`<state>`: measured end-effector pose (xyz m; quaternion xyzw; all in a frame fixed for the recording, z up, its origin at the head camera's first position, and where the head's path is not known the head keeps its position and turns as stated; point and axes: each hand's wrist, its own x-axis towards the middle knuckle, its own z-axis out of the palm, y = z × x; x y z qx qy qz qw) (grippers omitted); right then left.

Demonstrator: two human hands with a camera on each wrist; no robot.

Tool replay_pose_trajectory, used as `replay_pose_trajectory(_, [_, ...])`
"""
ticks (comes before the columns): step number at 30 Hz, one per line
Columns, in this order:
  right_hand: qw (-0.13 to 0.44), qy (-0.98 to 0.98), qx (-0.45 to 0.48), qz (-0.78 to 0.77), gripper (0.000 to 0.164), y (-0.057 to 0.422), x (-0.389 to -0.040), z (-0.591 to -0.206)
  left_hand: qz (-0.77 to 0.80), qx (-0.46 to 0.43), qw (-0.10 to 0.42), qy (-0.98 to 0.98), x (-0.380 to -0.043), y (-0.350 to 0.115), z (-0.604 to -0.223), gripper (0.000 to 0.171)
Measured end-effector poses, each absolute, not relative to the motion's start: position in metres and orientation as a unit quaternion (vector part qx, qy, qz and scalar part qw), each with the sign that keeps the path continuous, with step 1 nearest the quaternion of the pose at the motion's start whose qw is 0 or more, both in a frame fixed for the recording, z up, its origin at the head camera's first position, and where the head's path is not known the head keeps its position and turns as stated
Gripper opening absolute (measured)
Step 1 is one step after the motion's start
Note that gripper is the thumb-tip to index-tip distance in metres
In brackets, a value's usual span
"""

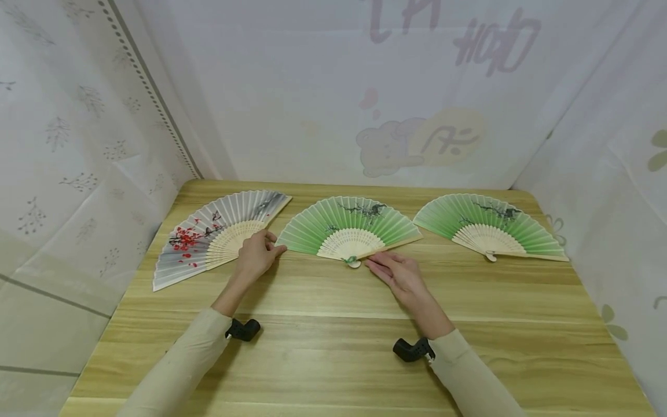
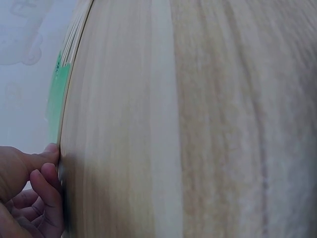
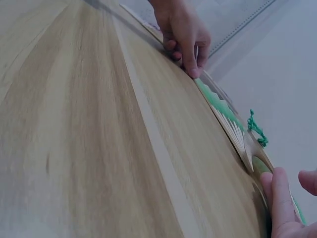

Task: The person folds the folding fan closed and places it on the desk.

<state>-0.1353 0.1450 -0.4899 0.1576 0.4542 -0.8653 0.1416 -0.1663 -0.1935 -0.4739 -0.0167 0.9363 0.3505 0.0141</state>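
A spread green folding fan [image 1: 351, 223] lies in the middle of the table, its dark branch print uppermost and a green cord [image 3: 257, 130] at its pivot. My left hand [image 1: 256, 255] pinches its left corner between thumb and fingers. Near the pivot, my right hand [image 1: 403, 278] touches the fan's lower right edge with extended fingers, the thumb held apart in the right wrist view. To the left, a grey-white folding fan [image 1: 179, 260] with red blossoms is spread, partly behind my left hand. A second green folding fan [image 1: 495, 217] lies spread on the right.
The wooden table [image 1: 333, 359] runs back to a pale printed curtain [image 1: 292, 104], with more curtain at both sides. Each sleeved wrist wears a black camera mount, one on the left [image 1: 244, 330] and one on the right [image 1: 411, 350].
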Motion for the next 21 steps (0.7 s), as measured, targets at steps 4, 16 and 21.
replay_pose_trajectory(4, [0.138, 0.452, 0.171, -0.864, 0.025, 0.14, -0.138, -0.49, 0.35, -0.017, 0.017, 0.937, -0.167, -0.194, -0.474, 0.032])
replay_pose_trajectory(16, [0.141, 0.497, 0.215, -0.829, 0.013, 0.127, -0.151, -0.488, 0.341, -0.017, 0.023, 0.94, -0.167, -0.195, -0.474, 0.032])
replay_pose_trajectory(21, [0.143, 0.49, 0.214, -0.833, 0.012, 0.127, -0.15, -0.487, 0.333, -0.01, 0.023, 0.942, -0.167, -0.195, -0.473, 0.032])
